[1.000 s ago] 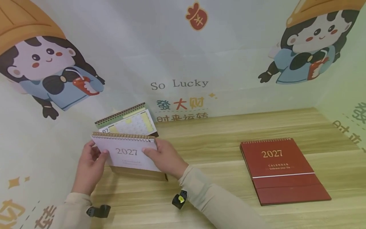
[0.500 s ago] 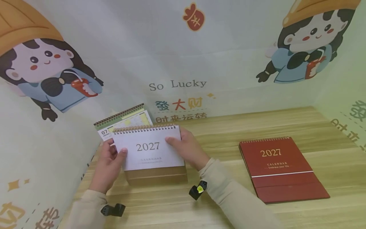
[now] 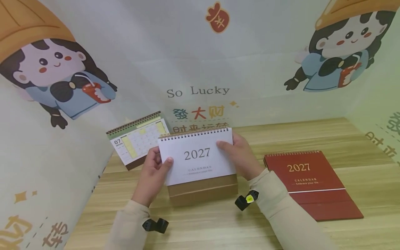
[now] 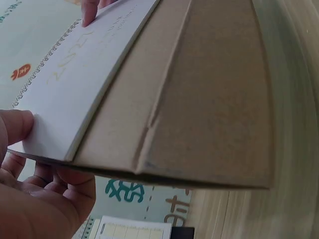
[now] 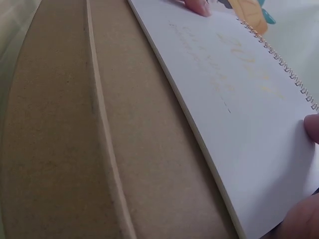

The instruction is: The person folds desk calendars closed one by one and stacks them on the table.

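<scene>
A white 2027 desk calendar (image 3: 195,165) with a gold spiral along its top and a brown cardboard base (image 3: 203,190) is held between both hands in the head view. The left hand (image 3: 153,175) grips its left side, thumb on the white cover and fingers curled behind. On the opposite side the right hand (image 3: 247,158) does likewise, thumb near the upper corner. The left wrist view shows the cardboard (image 4: 209,99) tilted, with the left thumb (image 4: 17,124) pressing the cover. In the right wrist view the right thumb (image 5: 311,128) rests beside the spiral (image 5: 284,62).
Behind to the left, a green-topped calendar (image 3: 142,140) open at 07 stands on the wooden table (image 3: 193,225). A red 2027 calendar (image 3: 315,178) stands at the right, partly behind the right sleeve (image 3: 278,201). A printed backdrop (image 3: 150,52) encloses the table's back and sides.
Both hands have carried the white calendar rightward, from in front of the green-topped calendar to the table's middle. The green-topped calendar is now mostly uncovered; the red one stays put.
</scene>
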Demonstrator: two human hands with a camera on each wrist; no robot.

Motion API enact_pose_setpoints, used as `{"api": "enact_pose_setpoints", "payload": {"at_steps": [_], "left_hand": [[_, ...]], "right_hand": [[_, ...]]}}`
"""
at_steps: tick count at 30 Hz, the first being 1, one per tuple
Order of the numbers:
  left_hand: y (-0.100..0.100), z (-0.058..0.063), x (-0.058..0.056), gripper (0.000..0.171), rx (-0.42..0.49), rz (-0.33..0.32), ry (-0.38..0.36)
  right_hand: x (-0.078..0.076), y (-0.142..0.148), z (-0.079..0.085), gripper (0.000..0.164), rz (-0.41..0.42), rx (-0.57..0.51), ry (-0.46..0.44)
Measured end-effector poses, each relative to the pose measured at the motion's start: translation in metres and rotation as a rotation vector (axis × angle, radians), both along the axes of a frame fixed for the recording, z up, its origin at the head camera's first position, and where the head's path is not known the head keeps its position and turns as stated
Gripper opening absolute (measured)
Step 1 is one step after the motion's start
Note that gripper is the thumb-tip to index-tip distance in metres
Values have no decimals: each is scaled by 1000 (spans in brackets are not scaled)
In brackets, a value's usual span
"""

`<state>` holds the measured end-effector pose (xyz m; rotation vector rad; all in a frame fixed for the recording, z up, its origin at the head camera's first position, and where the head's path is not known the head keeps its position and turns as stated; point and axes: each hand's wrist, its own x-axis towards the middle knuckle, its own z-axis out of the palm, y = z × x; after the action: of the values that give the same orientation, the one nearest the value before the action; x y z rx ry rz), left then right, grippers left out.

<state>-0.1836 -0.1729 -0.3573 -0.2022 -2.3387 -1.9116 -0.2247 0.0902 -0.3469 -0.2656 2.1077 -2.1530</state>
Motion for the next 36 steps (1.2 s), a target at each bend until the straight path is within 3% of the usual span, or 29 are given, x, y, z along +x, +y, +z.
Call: {"api": "enact_pose_setpoints", "payload": {"at_steps": [7, 13, 17, 24, 27, 36], "left_hand": [[12, -11, 0, 44, -42, -132, -31], [24, -19, 0, 49, 43, -209, 5], [33, -18, -3, 49, 66, -201, 18], [42, -16, -11, 50, 74, -226, -23], [43, -13, -15, 49, 68, -198, -36], [51, -11, -24, 48, -74, -112, -59]], "right_hand": [[1, 27, -2, 39, -19, 14, 26], [-2, 38, -4, 40, -46, 19, 2], [-2, 47, -8, 41, -41, 15, -11], [2, 66, -19, 50, 26, 13, -12], [5, 69, -23, 52, 42, 31, -17], [9, 69, -26, 47, -5, 123, -16]]}}
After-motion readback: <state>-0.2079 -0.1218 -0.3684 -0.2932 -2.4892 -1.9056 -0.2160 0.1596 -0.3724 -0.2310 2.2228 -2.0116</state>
